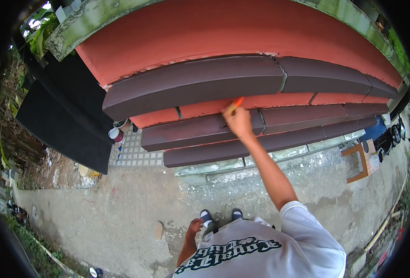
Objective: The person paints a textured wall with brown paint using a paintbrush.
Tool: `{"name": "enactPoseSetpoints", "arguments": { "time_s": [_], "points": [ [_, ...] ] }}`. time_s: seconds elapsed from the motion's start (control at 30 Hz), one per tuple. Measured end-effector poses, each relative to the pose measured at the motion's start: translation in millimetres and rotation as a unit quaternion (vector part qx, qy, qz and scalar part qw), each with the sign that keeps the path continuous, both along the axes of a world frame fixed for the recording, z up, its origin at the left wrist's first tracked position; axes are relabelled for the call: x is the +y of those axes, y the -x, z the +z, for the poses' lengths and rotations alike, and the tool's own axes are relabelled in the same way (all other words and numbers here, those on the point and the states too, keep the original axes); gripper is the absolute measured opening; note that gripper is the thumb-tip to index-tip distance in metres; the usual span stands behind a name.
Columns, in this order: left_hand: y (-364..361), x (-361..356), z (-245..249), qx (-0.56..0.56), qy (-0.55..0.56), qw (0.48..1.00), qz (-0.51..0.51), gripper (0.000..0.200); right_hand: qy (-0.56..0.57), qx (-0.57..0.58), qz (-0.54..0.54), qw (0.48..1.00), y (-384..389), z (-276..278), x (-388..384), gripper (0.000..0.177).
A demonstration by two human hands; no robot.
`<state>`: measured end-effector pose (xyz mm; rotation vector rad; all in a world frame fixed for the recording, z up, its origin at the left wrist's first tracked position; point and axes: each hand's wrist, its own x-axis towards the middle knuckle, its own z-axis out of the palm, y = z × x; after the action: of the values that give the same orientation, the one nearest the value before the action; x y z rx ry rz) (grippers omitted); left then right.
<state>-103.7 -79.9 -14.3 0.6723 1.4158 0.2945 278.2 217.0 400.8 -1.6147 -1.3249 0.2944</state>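
Note:
My right hand (238, 123) is stretched forward, closed on a paintbrush (238, 102) with orange and yellow on its visible part. The bristles are hard to make out. Hand and brush are at the middle brown ledge (302, 119), just below a coral-red wall strip (202, 108). Reddish patches show on the left part of that ledge. My left hand (195, 225) hangs low beside my body, its fingers loosely apart and nothing visible in them.
Above runs a thicker brown ledge (191, 83); below is a narrower one (205, 154). A paint bucket (115, 135) stands left by a black sheet (66, 120). A wooden stool (359, 162) is at the right. A small tan block (159, 230) lies on the concrete floor (107, 208).

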Motion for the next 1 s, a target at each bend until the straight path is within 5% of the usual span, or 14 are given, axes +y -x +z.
{"name": "enactPoseSetpoints", "arguments": {
  "time_s": [0.2,0.3,0.4,0.53,0.7,0.87,1.0],
  "points": [
    [0,-30,16,0.063,0.020,0.995,0.075,0.034,0.008,-0.213,-0.149,0.965,-104,25,-27,0.024],
    [1,-48,16,0.077,0.029,0.990,0.115,0.034,0.011,-0.308,-0.101,0.946,-79,20,-18,0.019],
    [0,-63,19,0.060,0.025,0.987,0.148,0.034,-0.006,-0.298,-0.019,0.954,-20,13,-7,0.016],
    [-12,-72,32,0.065,0.048,0.982,0.170,0.033,-0.041,0.003,0.082,0.996,18,13,5,0.030],
    [-11,-86,28,0.057,0.034,0.980,0.186,0.034,-0.051,-0.014,0.000,0.999,-40,-15,12,0.036],
    [7,-99,17,0.050,0.072,0.975,0.206,0.036,-0.005,-0.226,-0.110,0.968,-116,19,-21,0.023],
    [25,-99,6,0.037,0.080,0.968,0.236,0.036,0.020,-0.312,-0.069,0.947,-85,30,-25,0.016]
  ]
}}
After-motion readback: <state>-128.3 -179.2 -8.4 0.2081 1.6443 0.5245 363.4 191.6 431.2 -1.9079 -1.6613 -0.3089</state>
